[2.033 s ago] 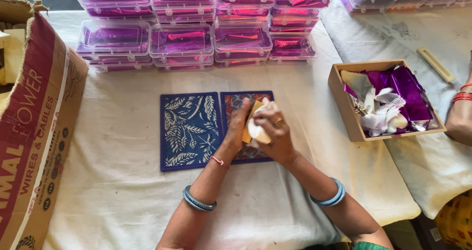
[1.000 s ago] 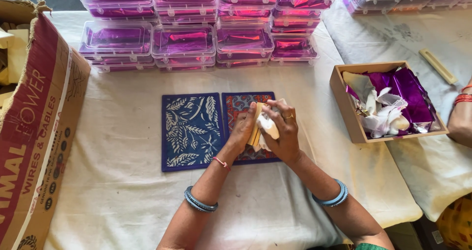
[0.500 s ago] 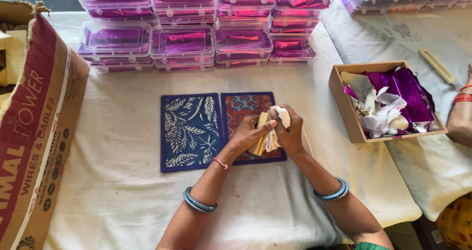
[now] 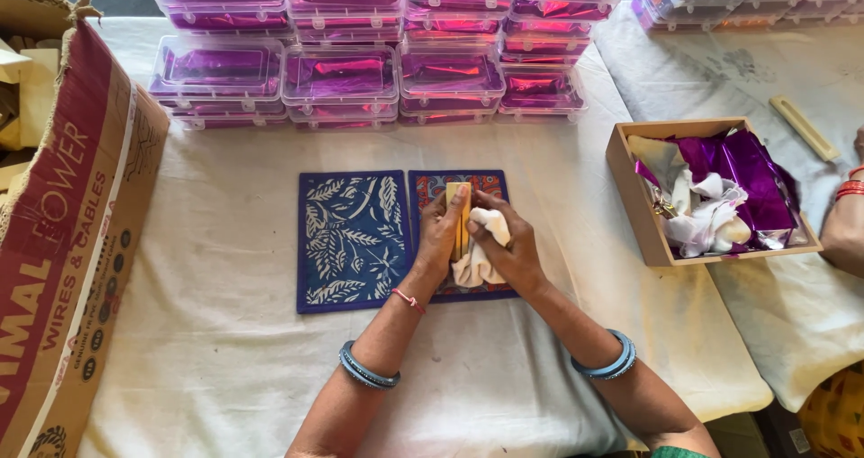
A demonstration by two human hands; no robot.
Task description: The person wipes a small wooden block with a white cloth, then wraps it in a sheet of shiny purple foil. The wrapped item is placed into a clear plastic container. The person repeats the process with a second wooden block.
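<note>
Centre of the frame: the left hand (image 4: 441, 233) stands a small pale wooden block (image 4: 458, 220) on edge, its grip closed on the block with the fingers running up its left face. The right hand (image 4: 506, 253) is clenched on a wad of white cloth (image 4: 477, 258) and presses it against the block's right side. Both sit over the red mat (image 4: 481, 184), which lies touching the blue leaf-print mat (image 4: 351, 240) on the white table (image 4: 225, 359).

To my eye this is a wiping step, and doing it well comes down to a steady block: left fingers firm on the face away from the cloth, thumb clear of the side being rubbed. Strokes should run the length of the block, not across it, so the cloth reaches the edges. Turning the block a face at a time would cover every side, and fresh cloth should be folded forward when a patch looks used. Working over the mat keeps the block off the bare table.

Around them: stacks of clear boxes (image 4: 337, 78) with purple foil inside line the top of the frame. A wooden tray (image 4: 634, 188) at the right holds foil and white scraps, well apart from the hands. A cardboard carton (image 4: 76, 233) fills the left edge. A pale wooden strip (image 4: 803, 127) lies at upper right, and another person's arm (image 4: 848, 224) with red bangles shows at the right edge.
</note>
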